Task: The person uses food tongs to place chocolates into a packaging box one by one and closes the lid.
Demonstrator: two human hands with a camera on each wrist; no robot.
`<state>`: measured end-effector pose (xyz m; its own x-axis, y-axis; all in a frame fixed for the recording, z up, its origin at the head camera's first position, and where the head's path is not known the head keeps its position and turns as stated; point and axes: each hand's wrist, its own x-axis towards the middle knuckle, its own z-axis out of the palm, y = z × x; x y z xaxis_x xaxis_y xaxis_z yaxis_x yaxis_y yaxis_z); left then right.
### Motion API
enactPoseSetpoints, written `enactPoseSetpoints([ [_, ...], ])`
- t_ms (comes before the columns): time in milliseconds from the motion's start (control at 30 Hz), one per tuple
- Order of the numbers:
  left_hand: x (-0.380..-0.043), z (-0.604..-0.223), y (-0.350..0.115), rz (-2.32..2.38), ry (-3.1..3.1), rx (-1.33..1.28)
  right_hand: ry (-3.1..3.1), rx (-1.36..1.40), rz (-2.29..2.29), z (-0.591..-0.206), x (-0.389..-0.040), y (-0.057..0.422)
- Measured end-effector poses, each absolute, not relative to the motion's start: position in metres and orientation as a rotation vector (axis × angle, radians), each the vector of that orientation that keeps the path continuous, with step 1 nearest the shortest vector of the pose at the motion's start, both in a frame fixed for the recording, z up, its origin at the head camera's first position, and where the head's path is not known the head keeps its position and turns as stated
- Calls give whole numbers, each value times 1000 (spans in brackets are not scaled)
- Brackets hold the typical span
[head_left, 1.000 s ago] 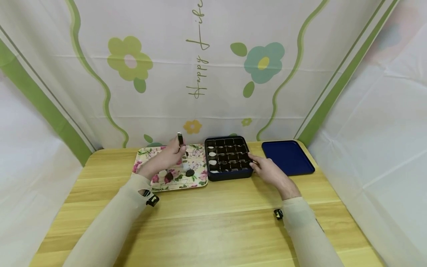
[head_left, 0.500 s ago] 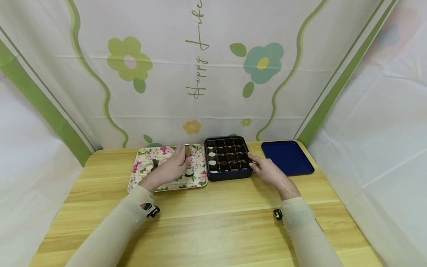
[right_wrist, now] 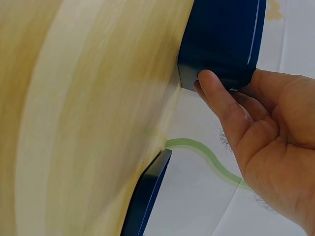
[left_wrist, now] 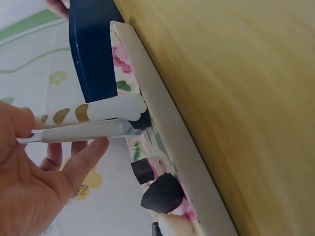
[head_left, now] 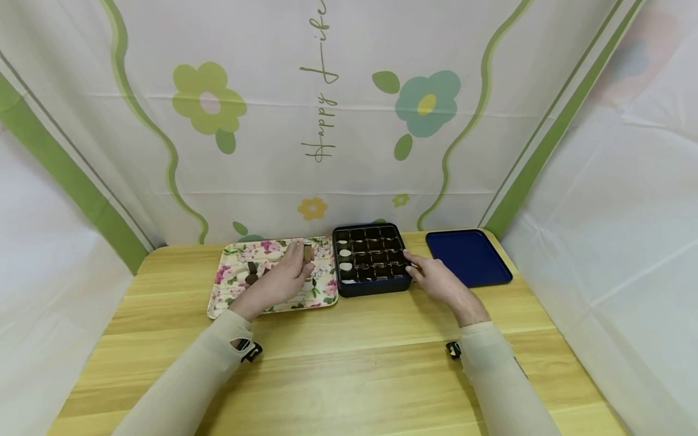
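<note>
Two hands work at a wooden table [head_left: 349, 339]. The left hand [head_left: 280, 280] pinches a pair of white tongs [left_wrist: 93, 120] with gold spots, their tips closed on a small dark chocolate [left_wrist: 141, 119] just above the floral tray [head_left: 231, 303]. Other dark pieces [left_wrist: 162, 192] lie on that tray beside the tongs. The right hand [head_left: 436, 281] grips the near right corner of the dark blue compartment box [head_left: 372, 286], its thumb pressed on the outer wall and its fingers curled over the rim; a few white round pieces [head_left: 345, 254] sit in the box's left column.

Against a second ago, the left hand has come down and toward the tray's right part, the tongs now low over the tray rather than raised above it. The right hand has stayed on the box corner.

A dark blue lid [head_left: 468, 257] lies flat just to the right of the box. White cloth printed with green and teal flowers [head_left: 425, 103] and green stripes hangs behind and at both sides of the table.
</note>
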<state>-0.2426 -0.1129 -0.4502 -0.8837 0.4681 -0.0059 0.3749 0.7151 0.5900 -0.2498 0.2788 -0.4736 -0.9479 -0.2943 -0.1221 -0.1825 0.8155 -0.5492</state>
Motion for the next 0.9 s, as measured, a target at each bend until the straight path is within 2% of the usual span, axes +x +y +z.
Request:
enactPoseSetpoints([
  [300,-254,-433,-103,1026,2827,763,2793,-359,-812,-474,-250,278],
  [567,-276,-405,-66,1135,2802,831,2790,-360,-835,-473,-248,278],
  [900,-302,-406,-22,1206,2786,868,2807,-382,-810,-474,-251,278],
])
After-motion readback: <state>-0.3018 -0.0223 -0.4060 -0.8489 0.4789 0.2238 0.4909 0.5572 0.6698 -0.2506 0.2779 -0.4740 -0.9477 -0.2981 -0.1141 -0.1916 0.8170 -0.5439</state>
